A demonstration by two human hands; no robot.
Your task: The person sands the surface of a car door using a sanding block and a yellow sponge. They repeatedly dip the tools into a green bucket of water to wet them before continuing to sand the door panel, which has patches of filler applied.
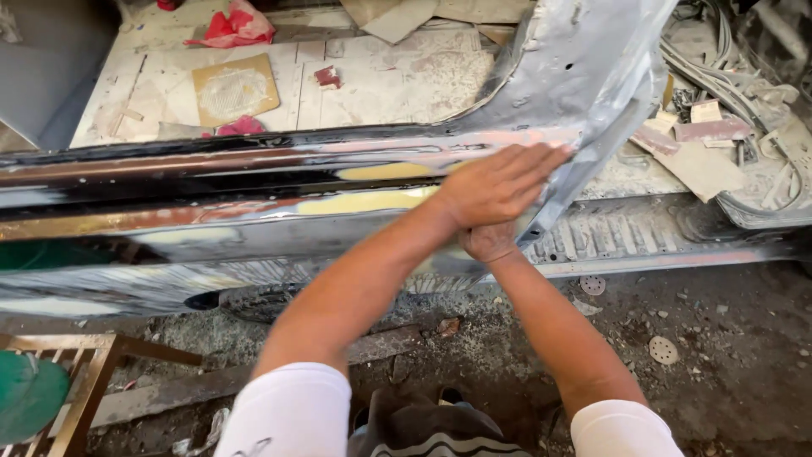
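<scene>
Both your hands are stacked on the long, sanded car sill panel with patches of bare metal, black paint and yellow filler [254,190], which runs across the shot from the left edge to the bent silver pillar base [584,76]. Your left hand [499,184] lies flat on top, fingers straight and together, palm pressing down, gripping nothing. Your right hand [488,242] is tucked under it against the panel; can't tell what it's got, if anything, since the left covers it. A round grey sanding disc [663,349] sits on the dirty ground to the right, and a wooden stool frame [85,381] sits bottom left.
</scene>
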